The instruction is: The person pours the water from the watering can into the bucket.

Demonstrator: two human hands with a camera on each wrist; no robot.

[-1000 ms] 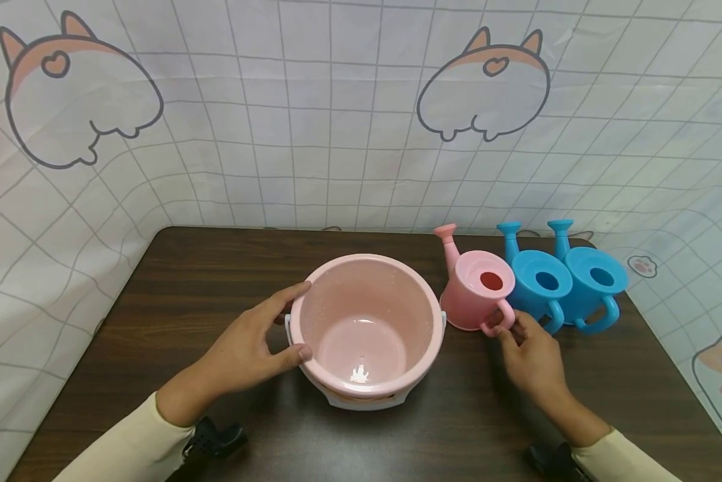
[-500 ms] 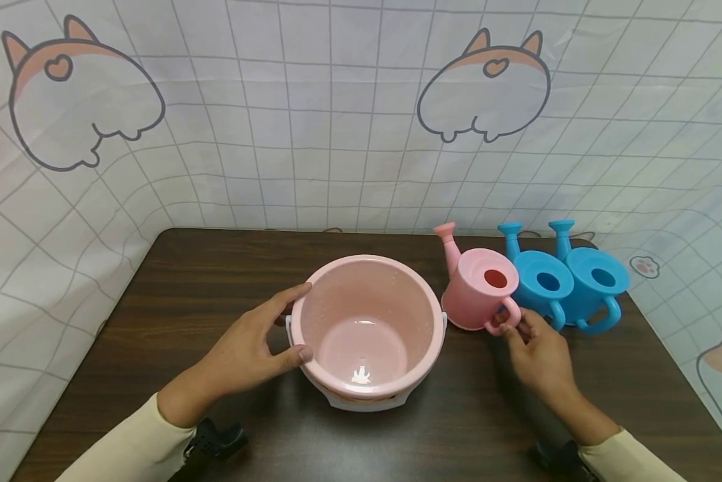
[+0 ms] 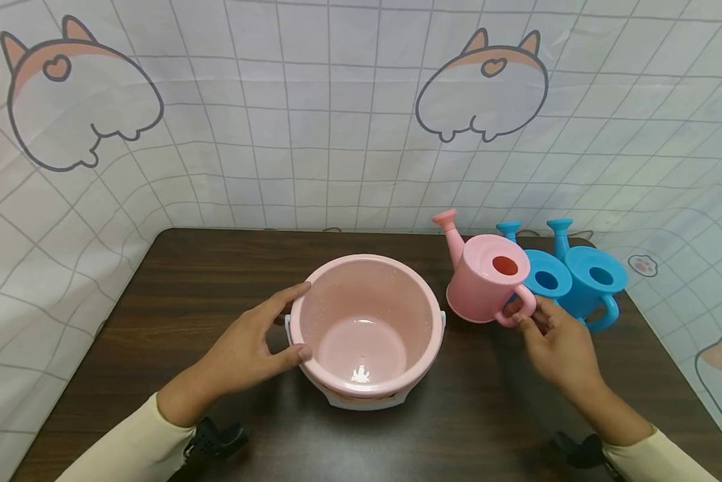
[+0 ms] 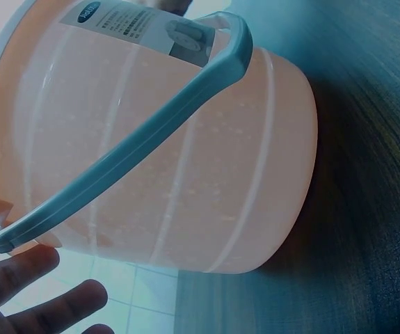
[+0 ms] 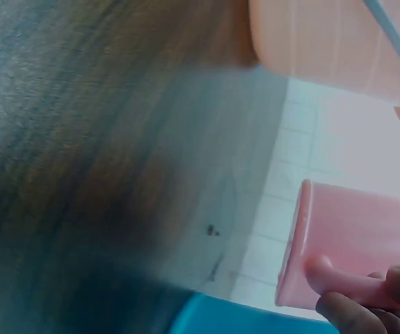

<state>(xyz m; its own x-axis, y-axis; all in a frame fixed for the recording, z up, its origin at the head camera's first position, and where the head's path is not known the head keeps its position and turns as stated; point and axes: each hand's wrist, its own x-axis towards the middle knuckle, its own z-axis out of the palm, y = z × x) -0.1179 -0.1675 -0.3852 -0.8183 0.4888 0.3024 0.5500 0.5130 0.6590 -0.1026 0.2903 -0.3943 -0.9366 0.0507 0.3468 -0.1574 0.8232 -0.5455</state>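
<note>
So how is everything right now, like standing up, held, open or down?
Pink watering can: held by its handle, raised off the table
Middle blue watering can: upright, partly hidden
Far-right blue watering can: upright
Pink bucket: upright, open-topped, standing on the table
Bucket handle: down
Left hand: spread, touching bucket
Right hand: pinching can's handle

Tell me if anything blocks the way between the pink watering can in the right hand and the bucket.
Nothing visible stands between the pink watering can, held by its handle in the right hand, and the bucket. Both blue watering cans are on the can's other side, and the left hand is at the bucket's opposite edge.
</note>
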